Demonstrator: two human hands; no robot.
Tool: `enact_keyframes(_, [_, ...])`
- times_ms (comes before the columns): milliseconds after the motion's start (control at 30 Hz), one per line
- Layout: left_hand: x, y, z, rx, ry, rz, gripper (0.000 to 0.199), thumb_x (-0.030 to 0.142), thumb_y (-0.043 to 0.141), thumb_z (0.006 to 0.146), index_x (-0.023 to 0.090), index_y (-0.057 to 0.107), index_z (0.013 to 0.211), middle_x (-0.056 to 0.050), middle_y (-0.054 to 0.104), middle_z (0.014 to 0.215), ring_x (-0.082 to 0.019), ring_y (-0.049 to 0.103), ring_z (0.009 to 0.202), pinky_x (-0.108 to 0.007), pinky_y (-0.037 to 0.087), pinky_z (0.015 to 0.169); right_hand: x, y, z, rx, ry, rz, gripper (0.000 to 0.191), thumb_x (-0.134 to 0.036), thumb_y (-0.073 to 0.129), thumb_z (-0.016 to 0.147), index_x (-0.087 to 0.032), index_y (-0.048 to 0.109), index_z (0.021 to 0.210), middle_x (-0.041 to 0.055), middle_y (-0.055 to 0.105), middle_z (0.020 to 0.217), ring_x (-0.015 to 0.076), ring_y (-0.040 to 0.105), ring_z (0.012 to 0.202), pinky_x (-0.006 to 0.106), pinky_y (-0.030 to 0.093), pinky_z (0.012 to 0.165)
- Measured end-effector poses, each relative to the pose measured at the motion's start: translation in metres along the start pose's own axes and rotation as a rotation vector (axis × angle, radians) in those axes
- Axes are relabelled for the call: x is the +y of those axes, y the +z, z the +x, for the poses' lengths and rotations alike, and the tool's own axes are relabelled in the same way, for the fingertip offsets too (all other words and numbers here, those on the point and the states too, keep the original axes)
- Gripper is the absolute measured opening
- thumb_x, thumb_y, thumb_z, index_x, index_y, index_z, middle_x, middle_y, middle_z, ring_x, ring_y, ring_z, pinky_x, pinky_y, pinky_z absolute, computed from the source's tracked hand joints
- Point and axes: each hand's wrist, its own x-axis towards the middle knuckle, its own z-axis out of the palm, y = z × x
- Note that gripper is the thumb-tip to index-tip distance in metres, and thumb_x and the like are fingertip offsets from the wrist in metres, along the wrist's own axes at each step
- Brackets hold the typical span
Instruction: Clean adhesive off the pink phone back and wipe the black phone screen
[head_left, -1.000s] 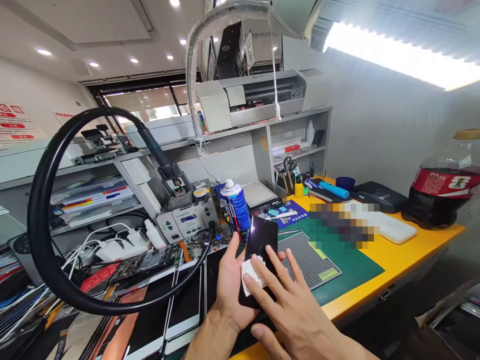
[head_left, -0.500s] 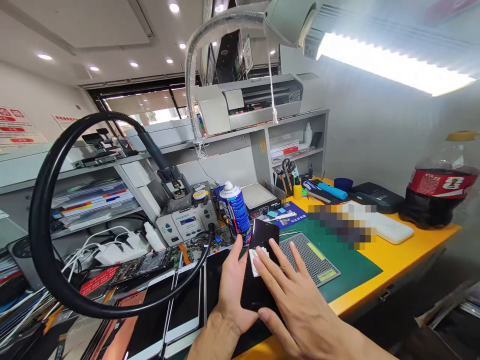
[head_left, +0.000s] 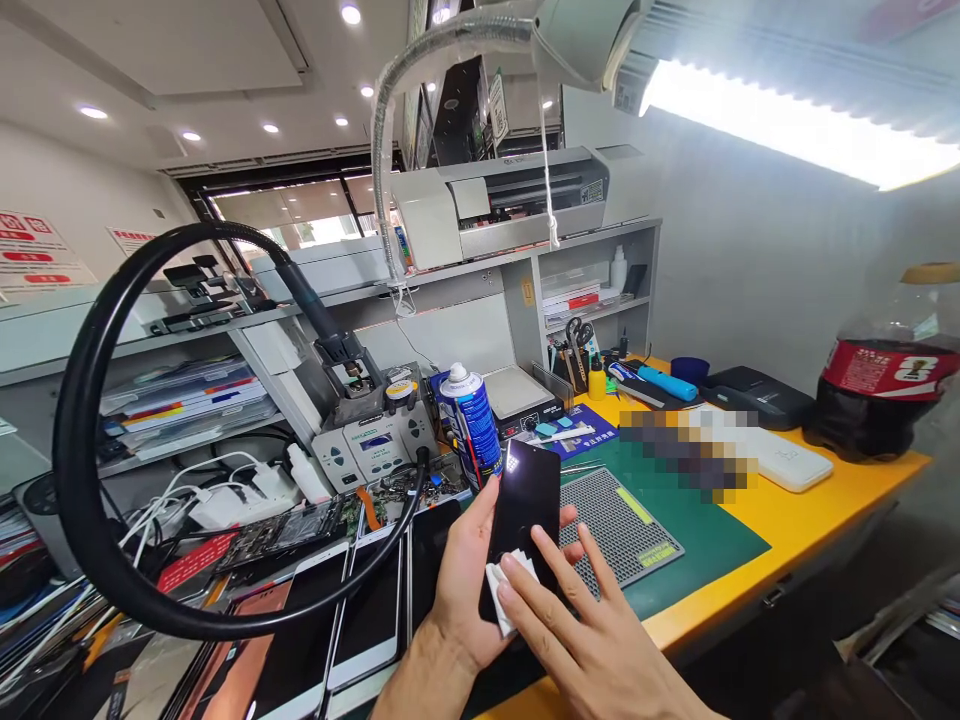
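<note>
A black phone is tilted up at the lower middle, with bright reflections near its top. My left hand holds it from behind, thumb along the left edge and fingertips showing past the right edge. A folded white wipe lies against the lower part of the screen. The fingers of my right hand press the wipe there, index finger on it and the other fingers spread over the glass and its right edge.
Behind the phone stands a blue spray can. A grey perforated mat lies on the green mat. Several tablets are at the left, under a black hose. A cola bottle stands far right.
My right hand and the wipe have slid down the screen, from its upper middle to its lower left. My left hand's fingertips now show at the phone's right edge.
</note>
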Motion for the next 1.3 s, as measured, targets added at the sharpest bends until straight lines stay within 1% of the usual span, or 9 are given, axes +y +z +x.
enact_keyframes(133, [-0.001, 0.004, 0.0, -0.016, 0.005, -0.004, 0.049, 0.046, 0.053, 0.094, 0.014, 0.061, 0.13, -0.013, 0.075, 0.108, -0.028, 0.072, 0.097, -0.04, 0.052, 0.093, 0.011, -0.012, 0.001, -0.135, 0.095, 0.126, 0.073, -0.057, 0.042, 0.096, -0.01, 0.036, 0.151, 0.0076, 0.035, 0.159, 0.0395, 0.011, 0.15, 0.065, -0.005, 0.118])
enact_keyframes(233, [-0.001, 0.005, 0.001, -0.018, 0.029, -0.011, 0.046, 0.043, 0.053, 0.094, 0.013, 0.062, 0.128, -0.013, 0.075, 0.109, -0.028, 0.072, 0.097, -0.039, 0.052, 0.093, 0.032, -0.019, 0.011, -0.256, 0.254, 0.207, 0.072, -0.045, 0.043, 0.098, -0.013, 0.019, 0.157, 0.0058, 0.021, 0.164, 0.0396, 0.007, 0.15, 0.07, 0.004, 0.116])
enact_keyframes(367, [0.0, 0.001, 0.002, 0.021, 0.025, -0.012, 0.04, 0.034, 0.054, 0.094, 0.009, 0.064, 0.124, -0.013, 0.076, 0.104, -0.027, 0.072, 0.096, -0.039, 0.052, 0.092, 0.055, -0.014, 0.02, -0.263, 0.385, 0.213, 0.067, -0.042, 0.041, 0.099, -0.016, 0.021, 0.157, 0.0045, 0.021, 0.164, 0.0376, 0.003, 0.151, 0.071, 0.008, 0.115])
enact_keyframes(467, [0.001, -0.002, 0.004, 0.039, 0.04, -0.016, 0.038, 0.032, 0.055, 0.093, 0.009, 0.065, 0.121, -0.013, 0.076, 0.103, -0.027, 0.073, 0.094, -0.038, 0.053, 0.09, 0.056, -0.013, 0.017, -0.283, 0.369, 0.265, 0.07, -0.048, 0.041, 0.098, -0.017, 0.02, 0.157, 0.004, 0.019, 0.164, 0.0379, 0.002, 0.151, 0.072, 0.007, 0.115])
enact_keyframes(767, [0.003, -0.004, 0.008, 0.032, -0.052, -0.031, 0.047, 0.041, 0.056, 0.093, 0.008, 0.061, 0.127, -0.014, 0.073, 0.114, -0.023, 0.073, 0.089, -0.031, 0.055, 0.079, 0.016, -0.026, -0.015, -0.416, 0.13, 0.462, 0.08, -0.06, 0.038, 0.098, -0.014, 0.013, 0.158, 0.0078, 0.014, 0.164, 0.0445, 0.005, 0.148, 0.071, -0.009, 0.113])
enact_keyframes(900, [0.001, -0.004, 0.006, 0.021, -0.029, -0.024, 0.045, 0.04, 0.055, 0.094, 0.01, 0.062, 0.127, -0.014, 0.072, 0.115, -0.024, 0.072, 0.091, -0.033, 0.054, 0.082, 0.028, -0.021, -0.012, -0.367, 0.216, 0.43, 0.077, -0.057, 0.04, 0.098, -0.018, 0.014, 0.158, 0.005, 0.016, 0.164, 0.0433, 0.006, 0.149, 0.073, -0.004, 0.114])
enact_keyframes(1067, [-0.002, -0.004, 0.006, 0.008, 0.013, -0.004, 0.042, 0.037, 0.054, 0.094, 0.011, 0.062, 0.127, -0.014, 0.075, 0.106, -0.026, 0.072, 0.092, -0.039, 0.053, 0.089, 0.061, -0.01, 0.005, -0.27, 0.395, 0.324, 0.068, -0.043, 0.044, 0.098, -0.022, 0.019, 0.157, 0.0026, 0.021, 0.164, 0.0398, 0.007, 0.15, 0.074, 0.009, 0.114])
enact_keyframes(1200, [-0.001, -0.003, 0.007, 0.001, 0.039, 0.007, 0.042, 0.036, 0.055, 0.094, 0.016, 0.06, 0.13, -0.011, 0.075, 0.104, -0.025, 0.073, 0.091, -0.04, 0.053, 0.09, 0.075, -0.008, 0.014, -0.242, 0.422, 0.307, 0.063, -0.042, 0.039, 0.1, -0.022, 0.021, 0.157, 0.0038, 0.023, 0.163, 0.0374, 0.01, 0.15, 0.071, 0.012, 0.115])
enact_keyframes(1300, [0.0, -0.004, 0.007, 0.009, 0.033, 0.014, 0.042, 0.036, 0.054, 0.094, 0.014, 0.061, 0.129, -0.012, 0.075, 0.103, -0.026, 0.073, 0.09, -0.04, 0.053, 0.088, 0.07, -0.011, 0.01, -0.248, 0.411, 0.308, 0.066, -0.042, 0.042, 0.099, -0.021, 0.02, 0.157, 0.0035, 0.023, 0.163, 0.037, 0.009, 0.151, 0.071, 0.013, 0.116])
